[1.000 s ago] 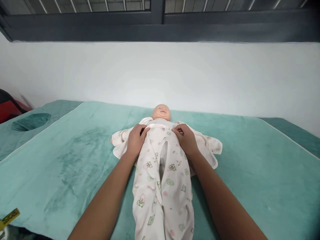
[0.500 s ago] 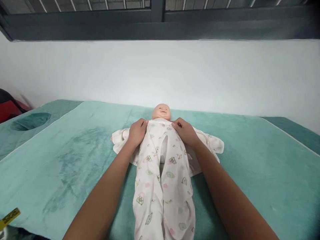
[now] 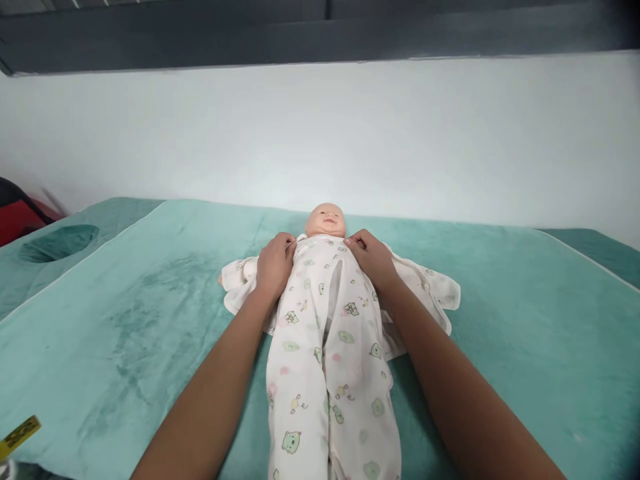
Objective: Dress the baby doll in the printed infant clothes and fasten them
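Observation:
A baby doll [image 3: 326, 219] lies on its back, its head towards the wall, its face uncovered. Over its body are spread white baby trousers [image 3: 300, 347] printed with green and pink animals, waist end below the doll's chin and legs running towards me. My left hand [image 3: 276, 263] is closed on the left corner of that waist end. At the opposite corner, my right hand [image 3: 371, 261] pinches the cloth between thumb and fingers. A white baby jacket [image 3: 433, 293] shows under the doll, one sleeve out to each side. The trousers hide the doll's torso and legs.
A teal plush cover [image 3: 525, 333] lies beneath everything, with a round hollow [image 3: 60, 243] at far left. Behind rises a white wall [image 3: 450, 147] under a dark window frame [image 3: 200, 40]. A red and black object [image 3: 17, 217] and a yellow tag [image 3: 20, 437] are at the left edge.
My view has tipped slightly downward. Both hands remain at the trousers' waist corners, and the cloth has shifted a little, its legs lying slightly flatter.

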The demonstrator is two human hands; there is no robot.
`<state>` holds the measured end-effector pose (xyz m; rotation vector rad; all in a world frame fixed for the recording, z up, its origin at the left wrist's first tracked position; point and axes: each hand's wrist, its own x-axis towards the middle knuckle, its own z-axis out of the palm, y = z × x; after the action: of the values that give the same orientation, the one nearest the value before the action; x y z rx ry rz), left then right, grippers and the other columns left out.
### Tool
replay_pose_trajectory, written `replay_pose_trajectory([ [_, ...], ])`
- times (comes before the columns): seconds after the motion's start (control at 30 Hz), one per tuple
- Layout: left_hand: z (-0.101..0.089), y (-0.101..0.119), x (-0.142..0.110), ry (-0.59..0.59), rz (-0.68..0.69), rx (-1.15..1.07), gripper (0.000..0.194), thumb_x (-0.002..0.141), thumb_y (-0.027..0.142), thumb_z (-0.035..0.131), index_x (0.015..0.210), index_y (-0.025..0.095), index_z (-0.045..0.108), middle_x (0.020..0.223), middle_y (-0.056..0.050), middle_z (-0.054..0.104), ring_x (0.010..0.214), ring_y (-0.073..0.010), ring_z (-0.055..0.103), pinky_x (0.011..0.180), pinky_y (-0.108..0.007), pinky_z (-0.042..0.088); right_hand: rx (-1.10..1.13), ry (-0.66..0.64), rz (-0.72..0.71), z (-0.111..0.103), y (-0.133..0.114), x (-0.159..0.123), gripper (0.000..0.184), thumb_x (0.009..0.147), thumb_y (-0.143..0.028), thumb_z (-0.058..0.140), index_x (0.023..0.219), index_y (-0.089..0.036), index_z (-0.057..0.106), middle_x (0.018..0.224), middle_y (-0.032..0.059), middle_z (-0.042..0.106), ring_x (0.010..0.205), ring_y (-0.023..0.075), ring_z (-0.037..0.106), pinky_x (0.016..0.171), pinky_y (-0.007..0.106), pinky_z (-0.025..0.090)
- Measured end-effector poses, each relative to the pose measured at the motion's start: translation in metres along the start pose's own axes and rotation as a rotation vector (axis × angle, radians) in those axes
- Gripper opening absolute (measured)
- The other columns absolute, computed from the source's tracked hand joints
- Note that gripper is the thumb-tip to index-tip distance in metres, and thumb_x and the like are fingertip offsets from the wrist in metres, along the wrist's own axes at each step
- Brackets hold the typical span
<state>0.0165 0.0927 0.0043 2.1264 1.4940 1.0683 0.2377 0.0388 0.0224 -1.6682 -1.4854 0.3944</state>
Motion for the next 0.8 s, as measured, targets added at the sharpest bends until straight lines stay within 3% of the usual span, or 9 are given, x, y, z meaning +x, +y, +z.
replay_pose_trajectory([
  [0.17,-0.01,0.0,-0.021,0.1,0.249,0.009,0.017,0.088,0.018,0.044,0.095,0.022,0.059,0.108,-0.008,0.065,0.108,-0.0245,0.053,0.097,-0.038,0.037,0.077,0.114,-0.222,0.0,0.01,-0.017,0.013,0.087,-0.027,0.047,0.09,-0.023,0.058,0.1,0.0049,0.066,0.095,0.0218,0.057,0.087,0.035,0.041],
  [0.27,-0.019,0.005,-0.041,0.189,0.222,0.062,0.012,0.087,0.018,0.048,0.087,0.022,0.06,0.096,-0.007,0.065,0.098,-0.0245,0.053,0.091,-0.037,0.039,-0.023,0.218,-0.281,-0.008,0.012,-0.03,0.008,0.082,-0.024,0.05,0.085,-0.022,0.057,0.096,0.0074,0.061,0.095,0.0236,0.054,0.086,0.036,0.041],
  [0.37,-0.024,0.007,-0.062,0.173,0.195,0.14,0.014,0.089,0.02,0.048,0.083,0.023,0.061,0.083,-0.006,0.063,0.086,-0.0244,0.054,0.082,-0.038,0.039,-0.091,0.227,-0.191,-0.015,0.011,-0.048,0.009,0.083,-0.028,0.051,0.076,-0.023,0.054,0.082,0.0045,0.058,0.079,0.0207,0.053,0.073,0.033,0.041],
  [0.53,-0.027,0.008,-0.084,0.183,0.269,0.241,0.016,0.09,0.022,0.049,0.093,0.022,0.065,0.092,-0.011,0.066,0.091,-0.0281,0.054,0.085,-0.042,0.036,-0.152,0.011,-0.011,-0.02,0.012,-0.07,0.032,0.09,-0.038,0.042,0.062,-0.022,0.047,0.062,0.0024,0.056,0.063,0.0183,0.048,0.061,0.031,0.032],
  [0.63,-0.028,0.01,-0.09,0.174,0.217,0.143,0.017,0.089,0.024,0.05,0.094,0.022,0.066,0.096,-0.011,0.068,0.095,-0.029,0.057,0.089,-0.043,0.037,-0.113,-0.047,-0.016,-0.023,0.013,-0.071,0.027,0.086,-0.031,0.044,0.063,-0.021,0.053,0.069,0.004,0.065,0.069,0.0202,0.055,0.064,0.031,0.035],
  [0.8,-0.03,0.016,-0.088,-0.011,-0.104,-0.141,0.022,0.087,0.027,0.05,0.101,0.021,0.066,0.097,-0.009,0.072,0.09,-0.0267,0.064,0.082,-0.039,0.045,0.068,-0.156,0.016,-0.024,0.014,-0.066,0.018,0.076,-0.025,0.049,0.074,-0.021,0.066,0.083,0.0037,0.072,0.079,0.0212,0.062,0.07,0.03,0.044],
])
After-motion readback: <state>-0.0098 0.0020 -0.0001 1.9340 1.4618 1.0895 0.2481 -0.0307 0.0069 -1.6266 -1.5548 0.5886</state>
